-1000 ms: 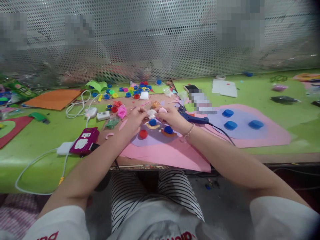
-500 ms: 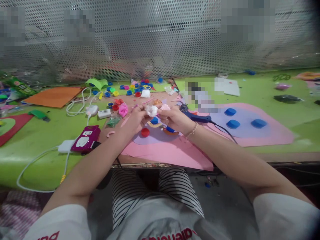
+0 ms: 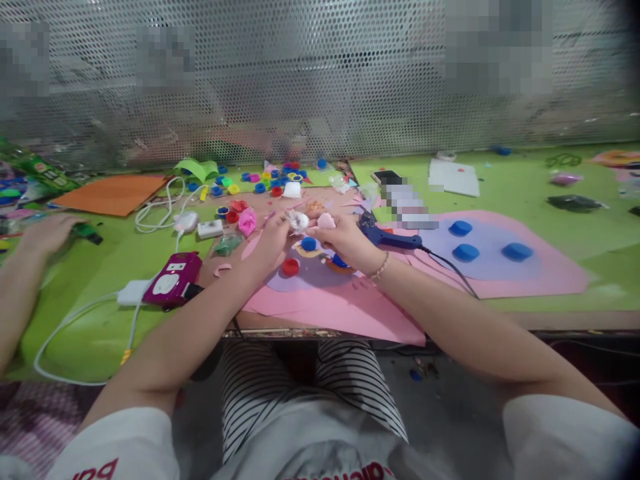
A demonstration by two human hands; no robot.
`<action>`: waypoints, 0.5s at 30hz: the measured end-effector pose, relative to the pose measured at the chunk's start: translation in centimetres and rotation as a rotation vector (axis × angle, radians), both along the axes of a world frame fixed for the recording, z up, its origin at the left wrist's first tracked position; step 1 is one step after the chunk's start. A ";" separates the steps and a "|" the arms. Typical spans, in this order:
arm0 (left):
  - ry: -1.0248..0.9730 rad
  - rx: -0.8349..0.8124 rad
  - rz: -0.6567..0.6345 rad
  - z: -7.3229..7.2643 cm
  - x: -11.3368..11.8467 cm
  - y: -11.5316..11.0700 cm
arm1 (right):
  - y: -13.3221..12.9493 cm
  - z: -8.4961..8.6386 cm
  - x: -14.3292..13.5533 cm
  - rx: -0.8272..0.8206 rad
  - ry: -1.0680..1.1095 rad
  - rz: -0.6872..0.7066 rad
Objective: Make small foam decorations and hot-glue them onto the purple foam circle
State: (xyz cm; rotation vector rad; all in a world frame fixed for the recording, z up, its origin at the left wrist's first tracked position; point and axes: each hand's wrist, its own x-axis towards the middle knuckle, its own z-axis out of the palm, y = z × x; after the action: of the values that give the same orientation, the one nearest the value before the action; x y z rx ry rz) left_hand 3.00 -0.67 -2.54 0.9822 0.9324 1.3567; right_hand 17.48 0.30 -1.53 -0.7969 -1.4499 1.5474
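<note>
My left hand [image 3: 275, 238] is closed on a small crumpled white plastic packet [image 3: 299, 221]. My right hand [image 3: 349, 241] pinches a pale pink soft-looking lump [image 3: 326, 221], its fingertips close to the packet. Below both hands, a lilac paper shape [image 3: 305, 281] lies on a pink paper sheet [image 3: 350, 315]. On the lilac paper sit a red bottle cap [image 3: 291, 267] and a blue bottle cap [image 3: 309, 244]. A second blue cap is partly covered by my right hand. Just right of that hand rests a blue glue gun [image 3: 395, 238] with a black cord.
Left stand a purple power adapter [image 3: 173, 280] with white cables and an orange sheet [image 3: 110, 195]. Loose bottle caps [image 3: 257, 179] lie at the back by a perforated metal screen [image 3: 320, 80]. A phone [image 3: 387, 178] and another pink sheet [image 3: 565, 273] are right. Another person's hand [image 3: 50, 237] reaches in left.
My hands have drawn slightly apart, and the pink lump shows more clearly in my right hand. Another person's arm has come in at the left, over the red and green paper.
</note>
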 end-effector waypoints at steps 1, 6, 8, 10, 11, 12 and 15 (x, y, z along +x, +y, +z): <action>-0.010 0.000 -0.014 0.0 0.1 0.0 | -0.1 0.0 -0.1 0.011 -0.017 -0.014; -0.019 0.011 0.021 0.4 0.8 -0.4 | -0.7 -0.1 -0.8 0.049 -0.025 -0.074; -0.010 -0.001 0.036 0.6 0.9 -0.6 | -0.8 -0.1 -0.9 0.056 -0.009 -0.088; -0.017 -0.010 0.011 0.7 0.8 -0.8 | -0.7 -0.2 -0.9 0.053 -0.001 -0.070; -0.028 -0.016 -0.014 0.8 0.7 -0.8 | -0.5 -0.2 -0.8 0.044 0.005 -0.048; -0.039 -0.026 -0.047 0.9 0.5 -0.8 | -0.3 -0.3 -0.6 0.028 0.013 -0.021; -0.052 -0.071 -0.183 1.1 -0.4 -0.8 | 0.2 -0.4 -0.1 -0.044 0.067 0.099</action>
State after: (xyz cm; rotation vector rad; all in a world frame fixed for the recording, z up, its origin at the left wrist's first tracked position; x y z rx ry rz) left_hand 2.56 -1.52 -1.48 0.9498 0.8248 1.1823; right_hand 17.34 0.48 -1.89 -0.7007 -1.4293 1.6698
